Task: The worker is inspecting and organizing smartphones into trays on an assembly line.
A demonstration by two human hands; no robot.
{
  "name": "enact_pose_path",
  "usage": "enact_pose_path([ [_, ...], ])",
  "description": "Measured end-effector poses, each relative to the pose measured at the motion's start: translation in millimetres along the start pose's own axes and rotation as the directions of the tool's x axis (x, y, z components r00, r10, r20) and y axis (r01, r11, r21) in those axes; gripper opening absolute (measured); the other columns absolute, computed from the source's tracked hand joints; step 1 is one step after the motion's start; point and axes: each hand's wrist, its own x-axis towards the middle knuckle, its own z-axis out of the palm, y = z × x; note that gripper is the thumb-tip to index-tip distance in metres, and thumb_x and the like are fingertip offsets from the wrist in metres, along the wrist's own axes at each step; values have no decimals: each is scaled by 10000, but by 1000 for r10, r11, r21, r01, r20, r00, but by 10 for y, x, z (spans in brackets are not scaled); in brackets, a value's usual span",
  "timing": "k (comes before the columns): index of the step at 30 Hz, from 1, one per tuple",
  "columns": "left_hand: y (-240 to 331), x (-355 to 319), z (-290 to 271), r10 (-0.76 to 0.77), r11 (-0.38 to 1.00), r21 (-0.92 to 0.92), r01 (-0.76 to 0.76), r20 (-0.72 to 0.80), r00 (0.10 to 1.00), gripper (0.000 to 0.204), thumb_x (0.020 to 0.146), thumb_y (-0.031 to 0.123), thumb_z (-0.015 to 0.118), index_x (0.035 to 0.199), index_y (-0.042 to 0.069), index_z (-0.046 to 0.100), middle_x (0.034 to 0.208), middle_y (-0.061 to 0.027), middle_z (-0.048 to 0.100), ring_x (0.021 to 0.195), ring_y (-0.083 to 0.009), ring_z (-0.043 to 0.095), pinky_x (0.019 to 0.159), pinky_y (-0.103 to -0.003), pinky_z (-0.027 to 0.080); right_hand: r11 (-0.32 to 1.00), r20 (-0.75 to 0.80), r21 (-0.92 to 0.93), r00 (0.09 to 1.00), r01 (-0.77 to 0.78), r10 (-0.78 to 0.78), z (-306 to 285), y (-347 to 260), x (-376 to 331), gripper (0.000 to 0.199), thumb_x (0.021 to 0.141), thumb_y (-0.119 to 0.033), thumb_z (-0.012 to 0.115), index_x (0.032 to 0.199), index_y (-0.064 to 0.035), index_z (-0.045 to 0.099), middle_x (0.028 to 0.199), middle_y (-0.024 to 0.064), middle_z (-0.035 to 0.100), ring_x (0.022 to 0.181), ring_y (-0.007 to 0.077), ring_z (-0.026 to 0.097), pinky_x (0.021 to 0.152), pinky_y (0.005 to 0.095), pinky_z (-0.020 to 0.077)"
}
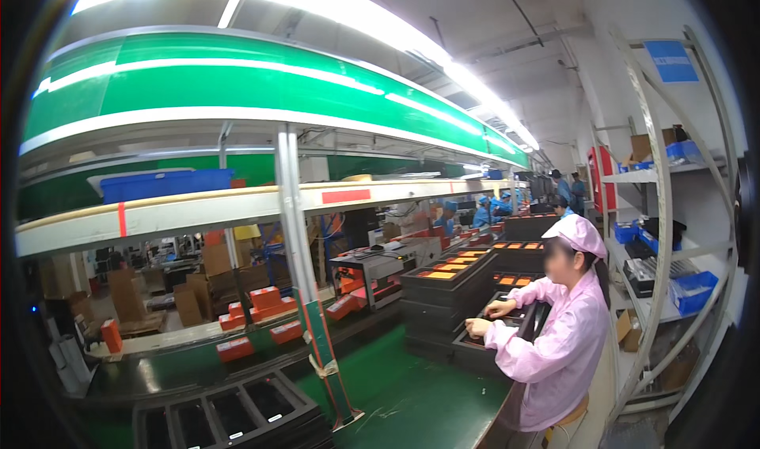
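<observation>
Neither my left hand nor my right hand shows in the head view. Nearest to me, at the lower left, lies a black tray (pixel 202 414) with several long compartments holding dark flat pieces that carry small white labels. To its right stretches the green tabletop (pixel 412 401). Farther along the bench, a co-worker in a pink coat and cap (pixel 558 354) bends over another black tray (pixel 469 340), both hands at it; what the fingers hold is too small to tell. Beside that tray rises a stack of black trays (pixel 435 310), its top one showing orange pieces.
A metal post (pixel 305 275) stands between the near tray and the co-worker. Orange boxes (pixel 235 349) lie along the bench's far side. A shelf beam (pixel 198 215) carries a blue bin (pixel 166 185). Metal shelving (pixel 657 211) stands at the right, with more people farther back.
</observation>
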Motion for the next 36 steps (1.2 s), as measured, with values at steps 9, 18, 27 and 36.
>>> enact_pose_path([
  [9,-79,40,266,35,981,192,-31,-17,999,636,761,191,786,1343,74,558,1167,-196,671,1068,-365,654,922,-410,517,933,131,-356,986,-53,106,-73,-165,-10,534,1029,-253,522,1467,14,374,1413,177,504,1315,261,477,1107,372,367],
  [18,-593,-565,1019,-391,857,-508,88,-528,754,932,751,25,825,1515,39,291,1443,-172,458,1294,-291,475,1084,-398,409,905,205,-419,979,74,15,-46,86,-34,556,985,-218,585,1442,29,385,1418,240,488,1349,345,452,1108,417,375],
  [27,-641,-286,999,-433,758,-645,97,-386,815,996,724,59,880,1502,66,258,1419,-178,468,1290,-239,479,1112,-392,408,933,259,-358,956,-36,137,-346,-16,130,609,1004,-208,571,1513,-34,285,1464,141,395,1392,243,352,1160,354,268],
  [36,-682,-459,1011,-414,837,-528,141,-443,795,972,737,125,887,1502,66,291,1380,-167,528,1284,-236,517,1083,-382,435,910,270,-407,962,82,34,-50,-341,-46,689,775,-68,760,1407,-81,485,1333,144,537,1207,254,539,1047,372,406],
])
